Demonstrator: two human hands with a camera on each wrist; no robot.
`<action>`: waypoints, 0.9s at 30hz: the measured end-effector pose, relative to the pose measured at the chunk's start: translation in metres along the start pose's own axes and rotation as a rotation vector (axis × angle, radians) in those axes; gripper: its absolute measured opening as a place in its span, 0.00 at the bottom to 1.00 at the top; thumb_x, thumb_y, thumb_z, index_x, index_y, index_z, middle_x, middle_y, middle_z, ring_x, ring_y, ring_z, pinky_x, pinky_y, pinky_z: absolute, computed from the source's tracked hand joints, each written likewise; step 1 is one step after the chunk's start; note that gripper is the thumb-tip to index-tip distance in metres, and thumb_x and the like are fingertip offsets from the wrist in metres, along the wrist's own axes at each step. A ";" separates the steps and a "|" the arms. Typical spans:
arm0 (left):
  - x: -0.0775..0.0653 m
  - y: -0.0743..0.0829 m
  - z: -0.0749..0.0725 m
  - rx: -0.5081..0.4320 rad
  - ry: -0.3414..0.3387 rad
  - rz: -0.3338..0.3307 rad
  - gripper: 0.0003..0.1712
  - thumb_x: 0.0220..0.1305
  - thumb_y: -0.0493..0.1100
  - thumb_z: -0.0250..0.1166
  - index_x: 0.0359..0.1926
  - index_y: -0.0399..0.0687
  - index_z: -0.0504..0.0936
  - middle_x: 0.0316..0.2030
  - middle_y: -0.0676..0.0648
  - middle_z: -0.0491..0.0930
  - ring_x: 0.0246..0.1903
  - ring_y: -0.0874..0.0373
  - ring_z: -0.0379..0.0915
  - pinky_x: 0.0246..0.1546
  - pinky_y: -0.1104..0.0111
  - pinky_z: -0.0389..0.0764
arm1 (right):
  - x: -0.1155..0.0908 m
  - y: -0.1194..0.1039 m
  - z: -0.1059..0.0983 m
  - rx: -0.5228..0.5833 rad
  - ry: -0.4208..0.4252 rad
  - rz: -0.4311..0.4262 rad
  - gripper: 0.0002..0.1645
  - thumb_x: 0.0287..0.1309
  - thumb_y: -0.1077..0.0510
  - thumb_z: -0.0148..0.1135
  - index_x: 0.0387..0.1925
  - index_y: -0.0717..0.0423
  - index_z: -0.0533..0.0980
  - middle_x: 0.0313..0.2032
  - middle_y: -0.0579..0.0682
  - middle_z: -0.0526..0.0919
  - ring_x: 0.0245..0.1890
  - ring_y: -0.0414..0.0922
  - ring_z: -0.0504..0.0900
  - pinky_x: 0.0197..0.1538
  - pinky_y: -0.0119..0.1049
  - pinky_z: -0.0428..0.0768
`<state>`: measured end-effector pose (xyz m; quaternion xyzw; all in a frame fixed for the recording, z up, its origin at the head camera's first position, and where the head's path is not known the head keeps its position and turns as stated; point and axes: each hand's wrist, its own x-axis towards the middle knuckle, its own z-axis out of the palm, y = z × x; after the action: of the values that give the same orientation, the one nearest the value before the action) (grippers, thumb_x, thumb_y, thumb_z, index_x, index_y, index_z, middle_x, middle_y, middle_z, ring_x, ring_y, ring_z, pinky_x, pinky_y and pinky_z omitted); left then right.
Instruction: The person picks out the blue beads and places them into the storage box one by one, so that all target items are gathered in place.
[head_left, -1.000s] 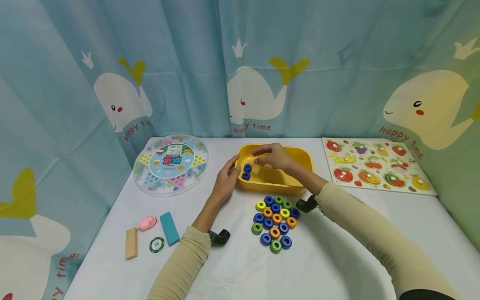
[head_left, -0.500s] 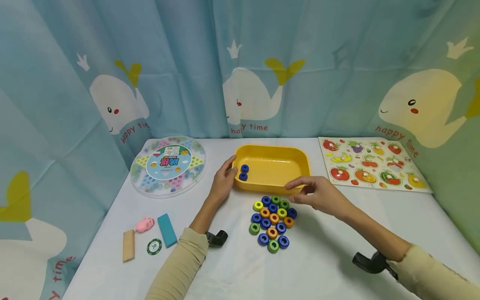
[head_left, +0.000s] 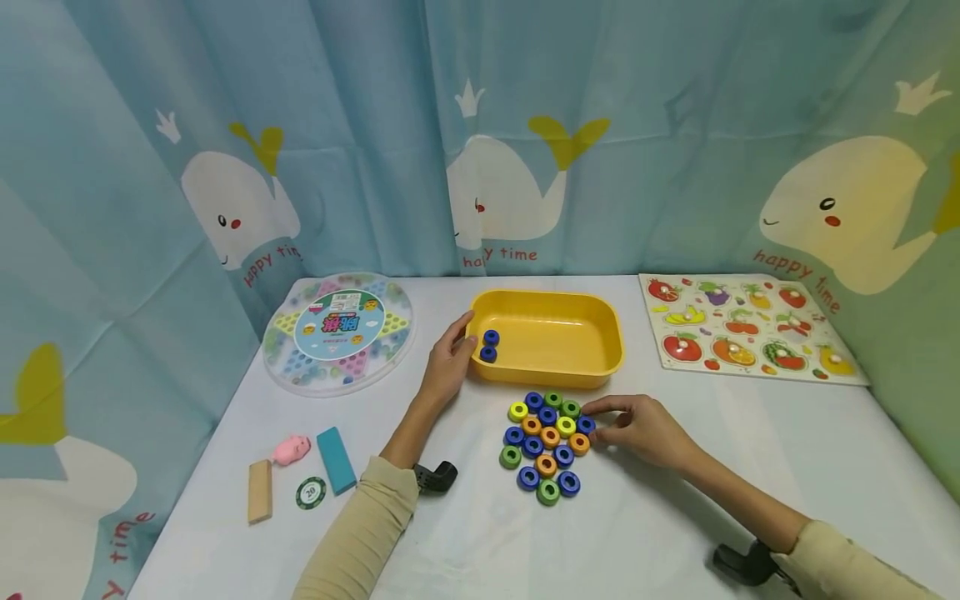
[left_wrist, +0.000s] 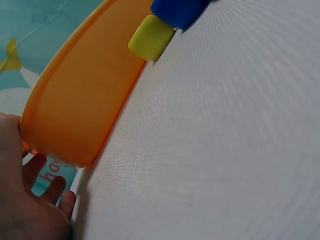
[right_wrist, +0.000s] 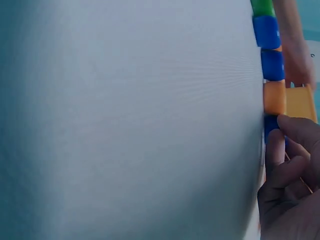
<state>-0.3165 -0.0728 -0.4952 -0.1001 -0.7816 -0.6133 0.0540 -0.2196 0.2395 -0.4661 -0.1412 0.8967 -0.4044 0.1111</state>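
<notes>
My left hand [head_left: 446,363] rests at the left end of a yellow plastic tub [head_left: 611,367], thumb and forefinger at its rim. The left wrist view shows the other fingers [left_wrist: 54,190] loosely spread beyond the tub's end wall. Two blue ring-shaped beads [head_left: 490,337] sit inside the tub near that end. In front of it lies a cluster of blue, green, orange and yellow ring beads [head_left: 550,437]. At the cluster's right edge my right hand [head_left: 647,431] pinches a blue ring bead [head_left: 586,426] between thumb and forefinger, beside an orange bead [right_wrist: 274,97].
A round Chinese checkers box [head_left: 341,333] lies at the back left, a fruit puzzle board [head_left: 750,329] at the back right. Front left are a pink pig figure [head_left: 292,450], a teal block [head_left: 337,461], a wooden block [head_left: 260,492] and a green chip [head_left: 311,492].
My right hand has come out of the tub, back over its near rim and down to the blue bead at the cluster's right edge. The left hand has stayed at the tub.
</notes>
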 end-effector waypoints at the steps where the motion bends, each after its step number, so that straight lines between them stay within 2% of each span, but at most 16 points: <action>1: 0.000 0.000 0.000 -0.001 -0.001 0.001 0.25 0.70 0.48 0.49 0.67 0.65 0.63 0.64 0.63 0.60 0.63 0.64 0.54 0.62 0.63 0.60 | 0.000 0.001 0.001 -0.002 -0.002 0.002 0.20 0.45 0.51 0.72 0.44 0.43 0.81 0.44 0.45 0.81 0.25 0.45 0.76 0.26 0.32 0.76; 9: 0.000 0.001 0.000 -0.004 -0.004 0.013 0.25 0.70 0.49 0.49 0.67 0.63 0.63 0.64 0.63 0.60 0.63 0.66 0.55 0.62 0.66 0.61 | 0.000 -0.001 -0.001 -0.046 0.013 0.001 0.21 0.44 0.49 0.73 0.44 0.39 0.81 0.42 0.42 0.81 0.23 0.43 0.76 0.23 0.31 0.75; 12: 0.000 0.002 -0.001 -0.008 -0.004 0.012 0.25 0.70 0.48 0.49 0.67 0.62 0.63 0.64 0.63 0.61 0.63 0.67 0.55 0.62 0.66 0.61 | 0.000 -0.013 -0.014 -0.028 0.028 -0.036 0.21 0.44 0.48 0.72 0.44 0.40 0.81 0.40 0.41 0.82 0.23 0.44 0.76 0.21 0.31 0.74; 16: 0.000 0.003 -0.003 -0.007 0.006 0.008 0.25 0.70 0.47 0.49 0.67 0.62 0.63 0.64 0.63 0.60 0.63 0.66 0.54 0.62 0.65 0.60 | 0.009 -0.042 -0.037 0.009 0.056 -0.114 0.20 0.46 0.46 0.71 0.45 0.41 0.81 0.34 0.43 0.82 0.26 0.46 0.75 0.22 0.31 0.74; 18: 0.000 0.003 -0.003 -0.006 0.006 0.002 0.25 0.70 0.47 0.49 0.67 0.63 0.63 0.64 0.63 0.60 0.63 0.66 0.54 0.62 0.65 0.60 | 0.021 -0.057 -0.047 0.033 0.063 -0.146 0.20 0.47 0.46 0.70 0.45 0.42 0.81 0.33 0.45 0.82 0.26 0.47 0.75 0.21 0.31 0.74; 21: -0.001 0.002 -0.003 -0.007 0.000 0.000 0.25 0.70 0.48 0.49 0.67 0.64 0.63 0.64 0.63 0.60 0.63 0.66 0.55 0.62 0.65 0.61 | 0.049 -0.073 -0.054 0.084 0.050 -0.135 0.22 0.47 0.46 0.70 0.46 0.46 0.81 0.36 0.48 0.82 0.26 0.50 0.73 0.20 0.31 0.72; 24: -0.001 0.001 -0.002 -0.008 -0.003 0.005 0.25 0.70 0.47 0.49 0.67 0.63 0.63 0.64 0.62 0.60 0.63 0.65 0.55 0.62 0.64 0.61 | 0.085 -0.080 -0.050 0.147 0.017 -0.061 0.25 0.45 0.44 0.71 0.47 0.46 0.80 0.41 0.48 0.81 0.28 0.50 0.74 0.20 0.32 0.70; 27: 0.000 0.001 0.000 -0.010 -0.009 0.006 0.25 0.70 0.46 0.49 0.67 0.63 0.63 0.65 0.62 0.60 0.63 0.65 0.55 0.62 0.64 0.61 | 0.119 -0.080 -0.038 0.209 -0.012 0.020 0.26 0.46 0.44 0.71 0.48 0.45 0.79 0.45 0.47 0.80 0.36 0.52 0.76 0.28 0.35 0.72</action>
<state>-0.3159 -0.0724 -0.4944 -0.1052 -0.7784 -0.6167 0.0518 -0.3297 0.1749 -0.3912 -0.1222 0.8503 -0.4939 0.1345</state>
